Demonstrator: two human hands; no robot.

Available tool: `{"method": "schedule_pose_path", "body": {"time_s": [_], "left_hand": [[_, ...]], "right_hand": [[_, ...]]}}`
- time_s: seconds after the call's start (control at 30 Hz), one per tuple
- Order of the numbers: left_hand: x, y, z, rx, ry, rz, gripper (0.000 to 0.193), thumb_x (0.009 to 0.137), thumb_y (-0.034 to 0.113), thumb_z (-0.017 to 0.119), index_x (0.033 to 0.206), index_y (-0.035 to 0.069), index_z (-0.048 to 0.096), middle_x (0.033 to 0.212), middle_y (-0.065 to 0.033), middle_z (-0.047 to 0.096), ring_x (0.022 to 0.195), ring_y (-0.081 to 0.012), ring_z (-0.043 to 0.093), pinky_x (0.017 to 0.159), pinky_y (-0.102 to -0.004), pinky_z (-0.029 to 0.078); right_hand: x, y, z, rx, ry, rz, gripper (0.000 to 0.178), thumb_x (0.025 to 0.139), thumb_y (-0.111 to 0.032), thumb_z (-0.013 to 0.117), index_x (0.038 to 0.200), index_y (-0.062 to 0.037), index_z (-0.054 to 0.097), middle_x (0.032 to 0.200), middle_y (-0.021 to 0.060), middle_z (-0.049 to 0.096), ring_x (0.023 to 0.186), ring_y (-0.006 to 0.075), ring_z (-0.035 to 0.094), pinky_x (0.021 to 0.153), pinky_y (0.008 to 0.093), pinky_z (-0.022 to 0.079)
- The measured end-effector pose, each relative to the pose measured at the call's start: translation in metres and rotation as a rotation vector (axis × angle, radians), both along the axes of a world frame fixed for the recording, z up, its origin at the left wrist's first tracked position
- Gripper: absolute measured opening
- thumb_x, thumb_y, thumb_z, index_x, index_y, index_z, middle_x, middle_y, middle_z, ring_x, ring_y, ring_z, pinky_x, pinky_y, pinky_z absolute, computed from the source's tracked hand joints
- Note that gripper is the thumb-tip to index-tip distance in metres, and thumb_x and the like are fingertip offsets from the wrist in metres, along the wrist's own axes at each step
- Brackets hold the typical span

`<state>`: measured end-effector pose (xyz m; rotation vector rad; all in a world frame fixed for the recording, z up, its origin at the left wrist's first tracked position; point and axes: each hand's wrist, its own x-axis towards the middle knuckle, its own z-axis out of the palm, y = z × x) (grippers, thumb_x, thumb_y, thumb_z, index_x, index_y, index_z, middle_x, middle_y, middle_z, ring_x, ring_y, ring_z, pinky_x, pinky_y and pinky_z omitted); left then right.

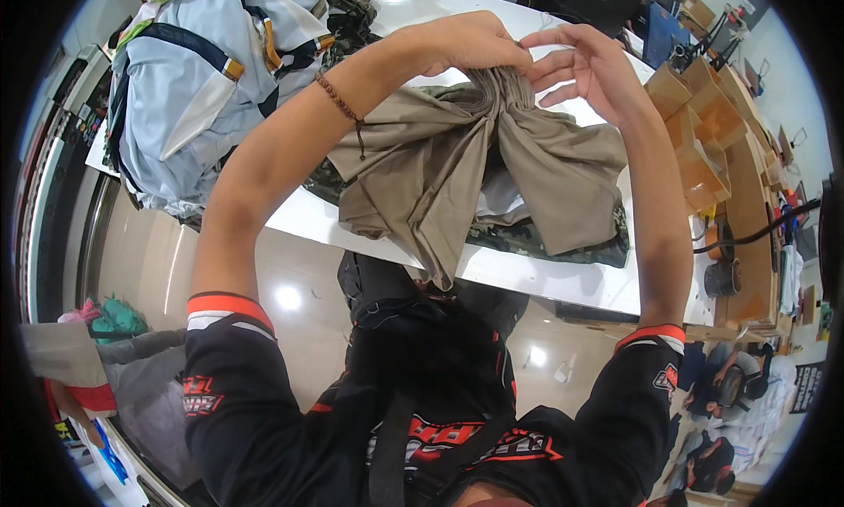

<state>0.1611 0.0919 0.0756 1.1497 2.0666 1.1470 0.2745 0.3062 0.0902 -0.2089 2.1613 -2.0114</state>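
Observation:
My left hand [479, 46] is closed around the gathered top of a bundle of khaki fabric [422, 169]. Below the grip the khaki folds fan out to both sides, and one fold hangs over the table's near edge. My right hand [593, 72] is just to the right of the bunched top, its fingers curved and apart. Its index fingertip comes close to the left hand's fingers; whether they touch I cannot tell. Camouflage-patterned cloth [602, 248] lies beneath the khaki, with a patch of white material [501, 199] showing between the folds.
The work lies on a white table [571, 285]. A tall heap of white garments [189, 94] with dark and orange trim fills its left end. Cardboard boxes [699, 169] and a black cable [760, 233] are at the right. Other people [734, 380] appear at lower right.

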Motion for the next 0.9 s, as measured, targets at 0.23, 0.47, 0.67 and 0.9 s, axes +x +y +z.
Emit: {"method": "schedule_pose_path", "body": {"time_s": [0.23,0.47,0.67,0.9], "left_hand": [[0.027,-0.005,0.006,0.036,0.266,0.063,0.038,0.083,0.028,0.072,0.102,-0.005,0.078,0.087,-0.0058,0.071,0.082,-0.0142,0.063,0.075,-0.0322,0.051],[0.068,-0.038,0.016,0.316,0.785,-0.044,0.034,0.073,0.021,0.07,0.094,-0.005,0.072,0.084,-0.0238,0.069,0.079,-0.0418,0.068,0.071,-0.0439,0.053],[0.1,-0.129,0.017,0.445,0.95,0.058,0.024,0.066,0.014,0.069,0.085,0.0,0.07,0.078,-0.0175,0.064,0.071,-0.0401,0.065,0.06,-0.0443,0.05],[0.179,-0.201,-0.015,0.449,1.141,0.454,0.019,0.06,0.009,0.067,0.077,0.006,0.059,0.073,-0.012,0.05,0.061,-0.0373,0.056,0.052,-0.0464,0.045]], "right_hand": [[-0.064,0.062,-0.068,1.037,0.524,0.108,0.073,0.082,0.001,0.066,0.152,-0.0146,0.052,0.141,0.0158,0.06,0.132,0.0309,0.058,0.111,0.0425,0.048],[-0.079,0.045,-0.052,0.79,0.717,0.175,0.082,0.073,0.001,0.08,0.149,-0.011,0.054,0.148,0.0102,0.057,0.138,0.0302,0.053,0.117,0.0407,0.043],[-0.136,0.034,-0.048,1.035,0.84,0.275,0.056,0.08,-0.023,0.083,0.13,-0.0012,0.068,0.126,0.0189,0.07,0.123,0.0321,0.063,0.108,0.0423,0.047],[-0.045,0.013,0.031,0.817,0.792,0.243,0.055,0.075,-0.042,0.082,0.102,-0.0037,0.053,0.096,0.0004,0.044,0.088,0.0139,0.046,0.079,0.0282,0.037]]}}
